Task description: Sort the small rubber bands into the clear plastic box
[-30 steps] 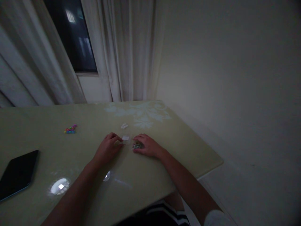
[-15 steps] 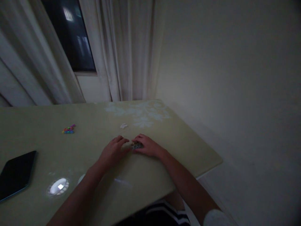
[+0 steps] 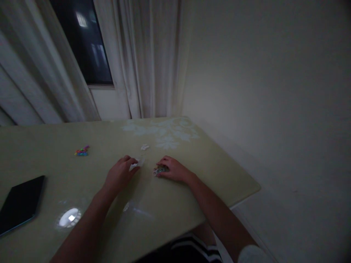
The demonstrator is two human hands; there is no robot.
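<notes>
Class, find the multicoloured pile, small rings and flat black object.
Multicoloured pile [image 3: 82, 151], head view: its middle.
Small rings [image 3: 159, 170], head view: visible heap's middle.
Flat black object [image 3: 22, 204], head view: top surface.

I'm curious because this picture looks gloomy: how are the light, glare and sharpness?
Head view: dim overall, bright glare spots on the glossy table; same head view: the see-through item at the left hand looks faint and soft-edged, and the small pile at the right hand shows little detail.
</notes>
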